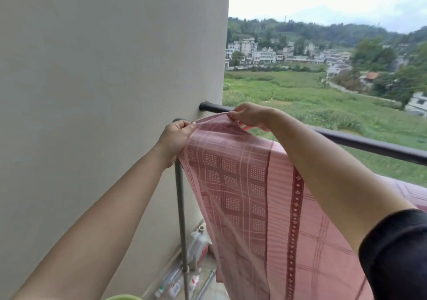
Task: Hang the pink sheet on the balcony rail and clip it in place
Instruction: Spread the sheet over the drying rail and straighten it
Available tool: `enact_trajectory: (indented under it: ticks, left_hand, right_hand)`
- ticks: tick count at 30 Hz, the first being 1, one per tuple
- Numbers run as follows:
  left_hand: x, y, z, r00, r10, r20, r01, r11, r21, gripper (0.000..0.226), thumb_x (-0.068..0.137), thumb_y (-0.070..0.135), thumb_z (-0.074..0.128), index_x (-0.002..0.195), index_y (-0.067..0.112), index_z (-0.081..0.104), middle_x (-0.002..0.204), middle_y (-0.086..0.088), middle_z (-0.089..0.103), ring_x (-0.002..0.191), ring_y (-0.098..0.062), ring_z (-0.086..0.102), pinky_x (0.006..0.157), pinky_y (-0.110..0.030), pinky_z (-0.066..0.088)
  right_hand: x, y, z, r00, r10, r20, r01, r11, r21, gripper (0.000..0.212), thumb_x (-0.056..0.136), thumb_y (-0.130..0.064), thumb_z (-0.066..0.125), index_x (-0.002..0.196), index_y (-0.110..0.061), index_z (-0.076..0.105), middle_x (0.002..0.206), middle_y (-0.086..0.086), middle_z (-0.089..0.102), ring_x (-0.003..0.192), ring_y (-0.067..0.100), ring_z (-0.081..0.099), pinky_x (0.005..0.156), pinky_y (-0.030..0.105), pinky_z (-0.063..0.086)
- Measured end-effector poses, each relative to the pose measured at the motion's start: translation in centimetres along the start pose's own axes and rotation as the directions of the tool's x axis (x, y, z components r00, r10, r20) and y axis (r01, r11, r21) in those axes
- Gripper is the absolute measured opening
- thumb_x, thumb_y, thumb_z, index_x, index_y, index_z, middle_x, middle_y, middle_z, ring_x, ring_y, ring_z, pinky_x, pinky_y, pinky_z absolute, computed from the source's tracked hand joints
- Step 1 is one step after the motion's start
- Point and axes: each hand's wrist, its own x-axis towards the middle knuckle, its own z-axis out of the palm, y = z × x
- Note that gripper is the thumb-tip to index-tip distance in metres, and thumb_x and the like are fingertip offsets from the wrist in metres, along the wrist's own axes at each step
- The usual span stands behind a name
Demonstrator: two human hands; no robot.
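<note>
Pink sheet (254,184) hangs just inside the black rail (369,144); its support is hidden, its bottom cut off. Arms outstretched, left hand (175,135) and right hand (249,116) pinch its top edge near the rail's wall end.

A single wide-angle view looks out from the person's head, facing forward and somewhat down along both outstretched forearms, which enter from the lower corners of the frame. The left hand (175,135) and right hand (249,116) sit near the centre, close to the lens, on the pink sheet (242,184). The wall (92,68) fills the left half at close range. The rail (369,145) runs off to the right edge, distant houses (288,55) lie upper right, and a plastic jug (197,246) shows low in the frame.
</note>
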Motion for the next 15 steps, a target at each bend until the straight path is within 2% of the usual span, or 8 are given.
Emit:
enact_trajectory:
  ticks: [2, 6, 8, 11, 12, 13, 15]
  left_hand:
    - [1.5, -0.9, -2.0, 0.994, -0.015, -0.105, 0.019, 0.999, 0.042, 0.022, 0.097, 0.026, 0.058, 0.077, 0.019, 0.061, 0.076, -0.002, 0.060, 0.064, -0.017, 0.055, 0.058, -0.028, 0.046]
    - [4.3, -1.8, -6.5, 0.956, -0.055, -0.288, 0.077, 0.995, 0.067, 0.021, 0.095, 0.026, 0.060, 0.076, 0.019, 0.060, 0.071, -0.001, 0.060, 0.061, -0.019, 0.054, 0.056, -0.027, 0.043]
    - [5.8, -1.3, -7.6, 0.952, -0.025, -0.306, 0.050, 0.996, 0.075, 0.019, 0.095, 0.025, 0.061, 0.076, 0.019, 0.061, 0.071, 0.000, 0.060, 0.061, -0.017, 0.055, 0.056, -0.026, 0.043]
    - [8.0, -0.7, -7.5, 0.927, 0.118, -0.357, -0.056, 0.983, 0.177, 0.021, 0.093, 0.027, 0.062, 0.073, 0.019, 0.063, 0.070, 0.002, 0.058, 0.061, -0.012, 0.052, 0.059, -0.026, 0.041]
    - [8.5, -1.3, -7.5, 0.912, 0.168, -0.373, -0.080, 0.967, 0.240, 0.022, 0.092, 0.029, 0.063, 0.072, 0.020, 0.063, 0.069, 0.003, 0.057, 0.061, -0.012, 0.050, 0.060, -0.026, 0.040]
    - [8.7, -2.1, -7.5, 0.905, 0.196, -0.377, -0.076, 0.947, 0.311, 0.024, 0.092, 0.031, 0.062, 0.070, 0.021, 0.063, 0.066, 0.005, 0.056, 0.060, -0.011, 0.048, 0.061, -0.027, 0.039]
    - [8.4, -4.9, -7.2, 0.915, 0.180, -0.361, -0.011, 0.905, 0.425, 0.032, 0.091, 0.041, 0.058, 0.066, 0.021, 0.060, 0.058, 0.008, 0.052, 0.057, -0.014, 0.046, 0.061, -0.031, 0.039]
  right_hand:
    - [2.3, -1.4, 1.2, 0.999, -0.040, 0.026, 0.042, 0.997, -0.062, 0.035, 0.102, -0.035, 0.047, 0.092, -0.007, 0.065, 0.080, 0.003, 0.057, 0.075, 0.018, 0.050, 0.072, 0.032, 0.045]
    - [6.9, -4.3, 4.3, 0.986, -0.149, 0.072, 0.160, 0.970, -0.184, 0.034, 0.100, -0.032, 0.051, 0.111, -0.006, 0.070, 0.086, -0.004, 0.064, 0.086, 0.018, 0.057, 0.077, 0.026, 0.042]
    - [9.1, -5.3, 5.3, 0.980, -0.198, -0.017, 0.188, 0.953, -0.237, 0.032, 0.100, -0.029, 0.049, 0.111, -0.009, 0.072, 0.101, 0.000, 0.072, 0.096, 0.022, 0.065, 0.084, 0.028, 0.049]
    - [11.7, -5.8, 5.8, 0.955, -0.197, -0.223, 0.153, 0.968, -0.198, 0.031, 0.097, -0.029, 0.048, 0.115, -0.013, 0.068, 0.118, 0.010, 0.069, 0.108, 0.029, 0.063, 0.092, 0.037, 0.052]
    - [12.1, -5.7, 6.0, 0.951, -0.191, -0.243, 0.142, 0.968, -0.206, 0.030, 0.096, -0.027, 0.049, 0.116, -0.013, 0.067, 0.120, 0.009, 0.068, 0.108, 0.030, 0.062, 0.092, 0.037, 0.052]
    - [12.3, -5.4, 6.2, 0.965, -0.176, -0.195, 0.124, 0.960, -0.252, 0.028, 0.095, -0.024, 0.051, 0.114, -0.013, 0.068, 0.117, 0.008, 0.068, 0.106, 0.030, 0.063, 0.088, 0.036, 0.052]
    - [11.9, -4.8, 6.6, 0.997, -0.060, 0.051, 0.076, 0.899, -0.431, 0.025, 0.091, -0.020, 0.058, 0.111, -0.010, 0.069, 0.107, 0.008, 0.071, 0.095, 0.028, 0.067, 0.076, 0.036, 0.054]
